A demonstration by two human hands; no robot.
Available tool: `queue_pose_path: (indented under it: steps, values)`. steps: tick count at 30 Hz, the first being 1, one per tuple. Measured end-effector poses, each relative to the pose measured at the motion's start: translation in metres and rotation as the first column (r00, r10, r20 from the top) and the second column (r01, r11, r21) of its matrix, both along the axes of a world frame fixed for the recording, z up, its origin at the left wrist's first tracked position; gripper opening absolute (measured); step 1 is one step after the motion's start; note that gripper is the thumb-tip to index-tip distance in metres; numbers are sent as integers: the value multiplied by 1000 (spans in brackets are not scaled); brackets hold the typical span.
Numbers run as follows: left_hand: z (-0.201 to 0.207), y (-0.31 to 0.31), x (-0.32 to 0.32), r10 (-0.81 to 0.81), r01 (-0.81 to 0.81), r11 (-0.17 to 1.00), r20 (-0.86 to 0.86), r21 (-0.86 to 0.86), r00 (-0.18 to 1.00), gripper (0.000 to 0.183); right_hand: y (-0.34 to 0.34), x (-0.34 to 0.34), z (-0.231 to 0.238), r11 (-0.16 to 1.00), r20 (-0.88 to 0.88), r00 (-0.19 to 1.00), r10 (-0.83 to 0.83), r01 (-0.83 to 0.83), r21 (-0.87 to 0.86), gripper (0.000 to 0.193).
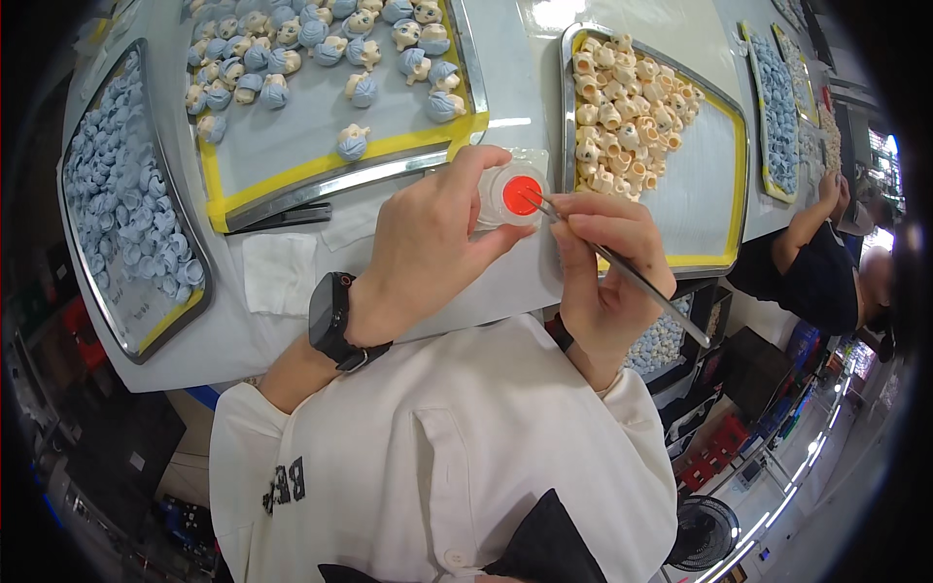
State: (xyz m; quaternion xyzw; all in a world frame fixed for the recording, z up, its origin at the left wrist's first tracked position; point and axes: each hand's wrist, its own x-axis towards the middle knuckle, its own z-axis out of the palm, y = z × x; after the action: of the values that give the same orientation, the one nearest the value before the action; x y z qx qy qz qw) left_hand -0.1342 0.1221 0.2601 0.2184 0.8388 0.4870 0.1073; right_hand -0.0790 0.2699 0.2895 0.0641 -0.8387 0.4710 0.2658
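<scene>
Right now, clear container: in the gap between the middle tray and the right-hand tray, red-orange contents facing up; resting or lifted, can't tell
Metal tool: slim, tweezer-like, tips right at the red-orange; dipping in or just above, too fine to call
Left hand: curled round the container, thumb on the near side, finger on the far side
Right hand: gripping the tool pencil-fashion, thumb and fingers pinched close
Heads with blue hair: plenty in the middle tray, so that much looks joined up, I'd judge
Bare peach pieces: heaped in the right-hand tray, apparently left to do
Loose blue pieces: crowding the left-hand tray, seemingly waiting too
White cloth: flat near the middle tray
Co-worker's hand: way out at far right, beside more trays
</scene>
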Motion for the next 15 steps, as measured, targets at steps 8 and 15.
queue_pose_path:
  steps: [8, 15]
  values:
    - [1, 1, -1, -4, 4, 1000, 16, -5, 1000, 54, 0, 0, 0, 999, 14, 1000, -5, 6, -38, 23]
    - [0, -1, 1, -7, 7, 1000, 5, 1, 1000, 53, 0, 1, -2, 999, 8, 1000, 18, -17, -51, 24]
